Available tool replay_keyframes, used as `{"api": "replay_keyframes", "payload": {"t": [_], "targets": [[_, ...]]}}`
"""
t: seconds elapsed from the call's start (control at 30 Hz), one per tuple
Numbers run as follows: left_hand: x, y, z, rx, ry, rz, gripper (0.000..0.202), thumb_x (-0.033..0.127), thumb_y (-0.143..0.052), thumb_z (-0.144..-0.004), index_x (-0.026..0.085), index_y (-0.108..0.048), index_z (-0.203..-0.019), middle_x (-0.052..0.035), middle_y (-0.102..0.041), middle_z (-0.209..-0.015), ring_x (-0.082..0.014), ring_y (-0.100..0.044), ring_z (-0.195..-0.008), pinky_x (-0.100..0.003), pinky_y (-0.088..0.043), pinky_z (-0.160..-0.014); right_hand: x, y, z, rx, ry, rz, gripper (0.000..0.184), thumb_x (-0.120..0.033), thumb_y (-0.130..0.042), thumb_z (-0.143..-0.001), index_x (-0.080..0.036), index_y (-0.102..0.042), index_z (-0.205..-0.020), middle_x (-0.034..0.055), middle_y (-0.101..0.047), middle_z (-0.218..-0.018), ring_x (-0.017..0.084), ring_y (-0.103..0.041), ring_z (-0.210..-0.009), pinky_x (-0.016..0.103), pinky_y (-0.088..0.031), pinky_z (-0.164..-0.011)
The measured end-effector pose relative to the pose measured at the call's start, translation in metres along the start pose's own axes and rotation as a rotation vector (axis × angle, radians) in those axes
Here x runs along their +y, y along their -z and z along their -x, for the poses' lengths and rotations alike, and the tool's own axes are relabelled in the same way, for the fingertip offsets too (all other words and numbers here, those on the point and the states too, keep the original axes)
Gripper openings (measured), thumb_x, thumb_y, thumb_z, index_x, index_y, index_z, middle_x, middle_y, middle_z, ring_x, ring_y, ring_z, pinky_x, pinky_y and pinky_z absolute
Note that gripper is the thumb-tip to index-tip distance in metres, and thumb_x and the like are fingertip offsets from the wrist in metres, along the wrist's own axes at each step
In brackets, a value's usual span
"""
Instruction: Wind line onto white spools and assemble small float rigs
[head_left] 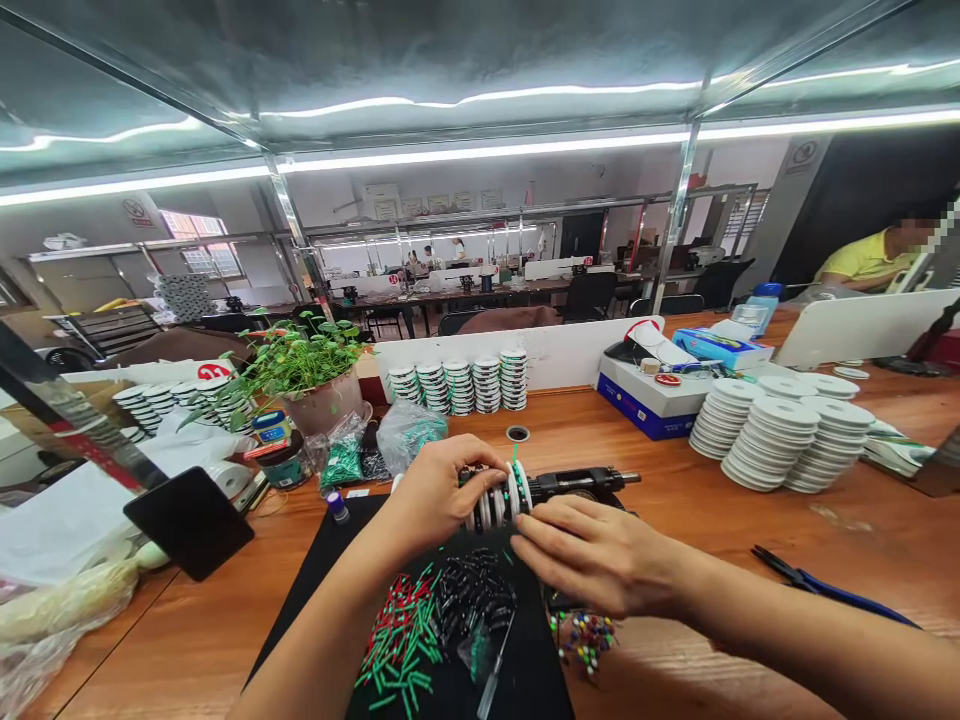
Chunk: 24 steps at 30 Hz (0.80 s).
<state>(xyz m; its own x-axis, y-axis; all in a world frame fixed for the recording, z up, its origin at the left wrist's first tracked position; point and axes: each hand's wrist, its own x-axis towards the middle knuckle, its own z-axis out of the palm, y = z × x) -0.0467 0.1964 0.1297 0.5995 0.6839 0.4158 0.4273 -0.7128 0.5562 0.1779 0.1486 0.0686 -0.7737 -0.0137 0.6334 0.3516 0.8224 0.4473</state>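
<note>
A row of white foam line spools [499, 505] sits on a black winding spindle [577, 482] over the black mat. Green bits show on the spool at its right end. My left hand [446, 485] is closed around the left side of the row, thumb and fingers against the discs. My right hand [592, 552] has its fingers pressed together at the lower right rim of the same spools; its fingertips are partly hidden. Below lie a pile of red and green thin tubes [401, 640], several black small pieces [472, 595] and a thin pointed tool [495, 670].
Colored ball-head pins [589, 640] lie right of the mat [532, 670]. Blue-handled pliers [832, 590] rest at right. Stacked white discs [772, 440] and a blue-white box [649, 400] stand behind; wound spools [459, 388], a potted plant [322, 385] and a dark tablet [189, 522] are leftward.
</note>
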Motion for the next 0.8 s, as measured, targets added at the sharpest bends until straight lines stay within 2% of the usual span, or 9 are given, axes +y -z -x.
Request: {"api": "replay_keyframes", "payload": {"t": [0.07, 0.17, 0.23, 0.33, 0.47, 0.6, 0.73, 0.8], "targets": [[0.0, 0.001, -0.001, -0.015, 0.0, 0.017, 0.011, 0.016, -0.064, -0.09, 0.019, -0.074, -0.086, -0.0037, -0.076, -0.088, -0.0177, -0.068, -0.084, -0.031, -0.051, -0.08, 0.005, 0.004, 0.001, 0.035, -0.068, -0.09, 0.03, -0.008, -0.037, -0.103, -0.007, -0.067, -0.109, 0.0148, -0.071, -0.105, 0.022, -0.067, -0.091, 0.035, -0.058, -0.078], [-0.001, 0.003, -0.002, -0.03, -0.011, 0.017, 0.01, 0.017, -0.065, -0.089, 0.019, -0.074, -0.086, -0.0042, -0.075, -0.089, -0.0182, -0.067, -0.085, -0.032, -0.051, -0.081, 0.012, 0.007, -0.004, 0.155, -0.335, -0.202, 0.021, -0.009, -0.045, -0.101, -0.012, -0.064, -0.109, 0.0123, -0.068, -0.102, 0.02, -0.064, -0.093, 0.032, -0.056, -0.079], [-0.001, 0.004, -0.002, -0.035, -0.005, 0.013, 0.008, 0.018, -0.066, -0.088, 0.019, -0.074, -0.085, -0.0045, -0.075, -0.089, -0.0186, -0.067, -0.084, -0.033, -0.052, -0.08, 0.016, 0.004, -0.012, 0.154, -0.46, -0.248, 0.014, -0.01, -0.052, -0.099, -0.014, -0.064, -0.105, 0.0099, -0.067, -0.097, 0.02, -0.063, -0.09, 0.032, -0.055, -0.078], [-0.001, 0.007, -0.003, -0.055, 0.009, 0.035, 0.009, 0.018, -0.066, -0.087, 0.019, -0.074, -0.085, -0.0043, -0.075, -0.088, -0.0184, -0.067, -0.083, -0.032, -0.052, -0.079, 0.017, 0.0, -0.024, 0.046, -0.535, -0.293, 0.006, -0.012, -0.061, -0.095, -0.014, -0.065, -0.098, 0.01, -0.065, -0.095, 0.022, -0.062, -0.087, 0.035, -0.055, -0.076], [-0.002, 0.011, -0.006, -0.117, 0.045, 0.096, 0.009, 0.019, -0.065, -0.087, 0.018, -0.074, -0.089, -0.0045, -0.076, -0.091, -0.0184, -0.068, -0.086, -0.032, -0.052, -0.08, 0.016, 0.0, -0.033, -0.057, -0.614, -0.226, 0.004, -0.01, -0.07, -0.089, -0.013, -0.067, -0.091, 0.009, -0.063, -0.091, 0.023, -0.06, -0.085, 0.036, -0.051, -0.074], [-0.005, 0.012, -0.011, -0.174, 0.099, 0.144, 0.013, 0.027, -0.063, -0.089, 0.017, -0.072, -0.091, -0.0054, -0.076, -0.09, -0.0188, -0.069, -0.083, -0.032, -0.053, -0.078, 0.018, 0.002, -0.037, -0.106, -0.669, -0.194, 0.004, -0.011, -0.071, -0.089, -0.013, -0.068, -0.088, 0.0065, -0.063, -0.088, 0.021, -0.058, -0.082, 0.031, -0.046, -0.071], [-0.007, 0.011, -0.014, -0.178, 0.091, 0.139, 0.016, 0.03, -0.06, -0.091, 0.017, -0.07, -0.089, -0.0052, -0.075, -0.09, -0.0184, -0.068, -0.082, -0.031, -0.053, -0.077, 0.023, 0.001, -0.043, -0.127, -0.767, -0.243, 0.012, -0.01, -0.073, -0.085, -0.016, -0.066, -0.078, 0.001, -0.057, -0.078, 0.016, -0.054, -0.073, 0.027, -0.038, -0.065], [-0.006, 0.01, -0.014, -0.174, 0.081, 0.123, 0.017, 0.03, -0.06, -0.091, 0.017, -0.07, -0.088, -0.005, -0.075, -0.09, -0.0183, -0.068, -0.083, -0.031, -0.053, -0.078, 0.026, 0.001, -0.045, -0.15, -0.764, -0.242, 0.013, -0.008, -0.072, -0.083, -0.015, -0.065, -0.075, 0.0, -0.055, -0.075, 0.016, -0.052, -0.071, 0.027, -0.035, -0.064]]}}
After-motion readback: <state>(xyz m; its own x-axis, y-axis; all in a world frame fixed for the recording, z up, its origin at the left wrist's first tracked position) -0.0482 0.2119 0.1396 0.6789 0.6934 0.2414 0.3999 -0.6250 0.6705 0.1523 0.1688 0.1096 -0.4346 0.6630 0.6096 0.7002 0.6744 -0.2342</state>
